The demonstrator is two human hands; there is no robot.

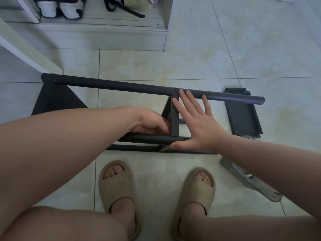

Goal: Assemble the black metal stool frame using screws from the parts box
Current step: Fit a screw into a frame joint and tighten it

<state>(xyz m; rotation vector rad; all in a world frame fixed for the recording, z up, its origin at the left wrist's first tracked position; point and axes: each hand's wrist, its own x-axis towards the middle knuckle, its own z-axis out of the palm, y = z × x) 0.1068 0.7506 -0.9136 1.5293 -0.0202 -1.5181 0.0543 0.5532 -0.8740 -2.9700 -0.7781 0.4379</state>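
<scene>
- Far edge of the floor: white shoe cabinet [104,37] with black-and-white shoes [59,7] on its low shelf; white board [26,47] slanting in from the left.
- Right side of the floor: black metal bracket plate [243,115], rims turned up, with the frame's far tube end crossing over it.
- Near edge of the floor: two tan slide sandals [116,185] on the feet, toes toward the frame.
- Near right of the floor: clear plastic parts box [250,183], mostly hidden under the right forearm; small metal pieces inside, kind too small to tell.
- Middle of the floor: black metal stool frame [121,85] lying on its side, two long tubes joined by a flat cross brace [174,119]; screw head [175,87] on the far tube above the brace.
- Left hand [151,122] curled against the brace's left face, fingertips hidden; cannot tell whether gripping anything.
- Right hand [196,126] flat and spread wide, holding nothing; fingertips on the far tube, thumb on the near tube.
</scene>
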